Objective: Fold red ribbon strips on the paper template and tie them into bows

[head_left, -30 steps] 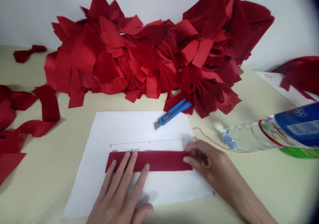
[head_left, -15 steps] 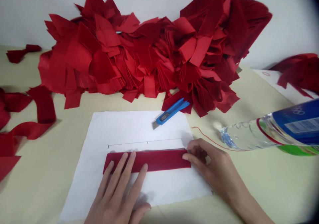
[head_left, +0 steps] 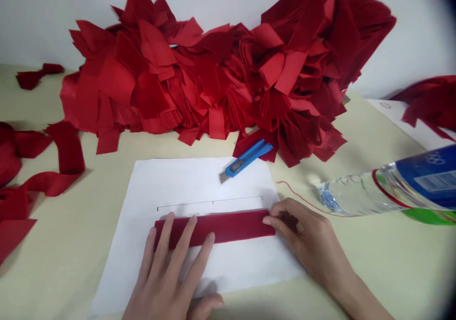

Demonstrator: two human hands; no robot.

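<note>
Head view: your left hand [head_left: 166, 282] lies spread across the left part of the red strip [head_left: 238, 227]; your right hand [head_left: 311, 241] pinches its right end, near the paper's [head_left: 146, 182] right edge. It looks light, soft and bendy, probably best held flat near both ends. Beyond, a knife [head_left: 245, 161] lies by the paper's far right corner.

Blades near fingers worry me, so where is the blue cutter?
In the head view, the blue cutter lies just right of centre beyond the red strip, blade on the white paper, rear end overlapping the red pile.
</note>
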